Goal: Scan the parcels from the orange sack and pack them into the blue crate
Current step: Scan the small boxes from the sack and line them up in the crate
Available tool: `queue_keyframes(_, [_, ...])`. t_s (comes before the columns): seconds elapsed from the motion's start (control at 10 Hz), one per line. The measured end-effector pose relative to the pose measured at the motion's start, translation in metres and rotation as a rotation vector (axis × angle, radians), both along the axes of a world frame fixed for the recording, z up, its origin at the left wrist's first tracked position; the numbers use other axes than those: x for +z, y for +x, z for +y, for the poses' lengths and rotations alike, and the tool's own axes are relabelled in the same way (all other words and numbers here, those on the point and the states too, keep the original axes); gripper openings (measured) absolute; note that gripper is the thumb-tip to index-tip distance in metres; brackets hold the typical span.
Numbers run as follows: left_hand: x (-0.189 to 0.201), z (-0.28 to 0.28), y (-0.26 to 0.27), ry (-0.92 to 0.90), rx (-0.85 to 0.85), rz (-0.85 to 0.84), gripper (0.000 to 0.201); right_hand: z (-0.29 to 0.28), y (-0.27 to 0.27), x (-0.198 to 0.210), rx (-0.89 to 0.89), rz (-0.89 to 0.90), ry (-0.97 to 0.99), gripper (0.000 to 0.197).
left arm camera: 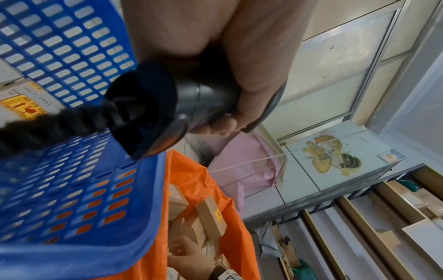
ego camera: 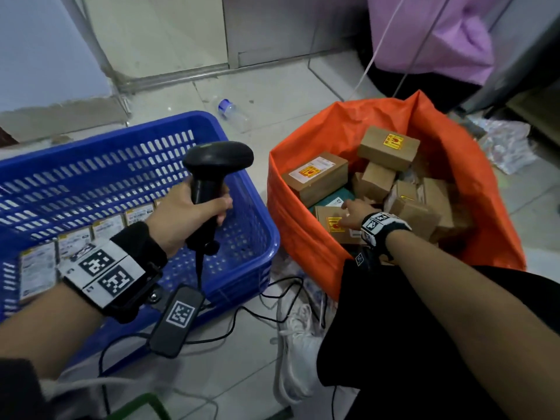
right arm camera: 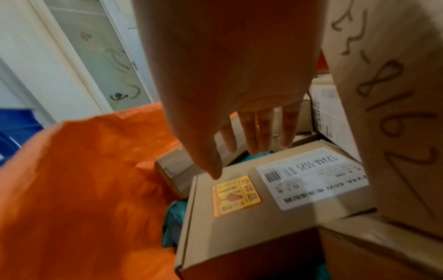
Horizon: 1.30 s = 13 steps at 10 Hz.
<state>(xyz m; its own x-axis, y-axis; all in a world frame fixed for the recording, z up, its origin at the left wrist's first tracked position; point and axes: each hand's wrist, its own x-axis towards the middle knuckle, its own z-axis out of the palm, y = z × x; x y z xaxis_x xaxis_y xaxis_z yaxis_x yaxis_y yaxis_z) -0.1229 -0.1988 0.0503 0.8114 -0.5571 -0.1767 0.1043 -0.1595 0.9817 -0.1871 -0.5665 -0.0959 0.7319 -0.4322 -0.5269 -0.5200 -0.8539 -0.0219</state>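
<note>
My left hand (ego camera: 194,213) grips the handle of a black barcode scanner (ego camera: 216,165) above the blue crate (ego camera: 254,207); the same scanner (left arm camera: 153,106) fills the left wrist view. A row of labelled parcels (ego camera: 75,241) stands along the crate's near left side. The orange sack (ego camera: 333,137) on the right holds several brown cardboard parcels. My right hand (ego camera: 353,212) reaches into the sack with straight fingers, just over a flat parcel (right arm camera: 263,208) bearing a yellow sticker and a white barcode label. That hand (right arm camera: 239,132) holds nothing.
A clear plastic bottle (ego camera: 235,115) lies on the tiled floor behind the crate. The scanner's cable and a black tagged box (ego camera: 178,319) trail over the crate's near rim. A pink bag (ego camera: 439,34) hangs behind the sack. My white shoe (ego camera: 300,344) is between crate and sack.
</note>
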Motion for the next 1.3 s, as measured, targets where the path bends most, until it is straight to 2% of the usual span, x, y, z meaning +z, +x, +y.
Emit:
queue_keyframes(0.1, [-0.007,0.001,0.002,0.025,-0.020,0.007,0.020,-0.014,0.000,0.003,-0.058,-0.021,-0.050,0.064])
queue_keyframes(0.2, [-0.009,-0.001,0.000,0.040,-0.040,0.013,0.012,-0.029,0.003,0.029,-0.167,-0.140,-0.207,0.063])
queue_keyframes(0.3, [-0.006,-0.001,-0.003,0.037,-0.055,-0.010,0.010,-0.038,0.002,0.063,-0.228,-0.075,-0.452,0.074])
queue_keyframes(0.4, [0.000,0.002,-0.006,0.029,-0.063,-0.017,0.013,-0.055,-0.019,0.081,-0.158,0.069,-0.442,0.074])
queue_keyframes(0.5, [0.005,0.007,-0.008,0.004,-0.040,0.006,0.019,-0.064,-0.029,0.087,-0.127,0.152,-0.279,0.049])
queue_keyframes(0.6, [0.009,0.010,-0.010,-0.021,-0.019,0.026,0.019,-0.056,-0.026,0.089,-0.105,0.202,-0.279,0.035])
queue_keyframes(0.7, [0.013,0.016,-0.012,-0.018,-0.016,0.019,0.014,-0.065,-0.010,0.083,-0.146,0.117,-0.188,0.044])
queue_keyframes(0.8, [0.019,0.029,-0.013,-0.026,0.016,-0.005,0.009,-0.048,0.005,0.118,-0.112,0.001,-0.167,0.067])
queue_keyframes(0.9, [0.030,0.045,-0.013,-0.052,0.055,-0.022,0.015,-0.005,0.023,0.171,-0.123,-0.190,-0.034,0.065])
queue_keyframes(1.0, [0.039,0.067,-0.010,-0.082,0.103,-0.003,0.018,0.031,0.046,0.191,-0.095,-0.393,0.138,0.065])
queue_keyframes(1.1, [0.047,0.096,-0.011,-0.085,0.139,0.004,0.027,0.080,0.065,0.197,-0.033,-0.518,0.406,0.060])
queue_keyframes(1.2, [0.053,0.126,-0.015,-0.079,0.169,-0.018,0.028,0.135,0.080,0.196,0.043,-0.549,0.541,0.064])
queue_keyframes(1.3, [0.061,0.155,-0.021,-0.050,0.209,-0.046,0.020,0.183,0.093,0.185,0.084,-0.541,0.679,0.066])
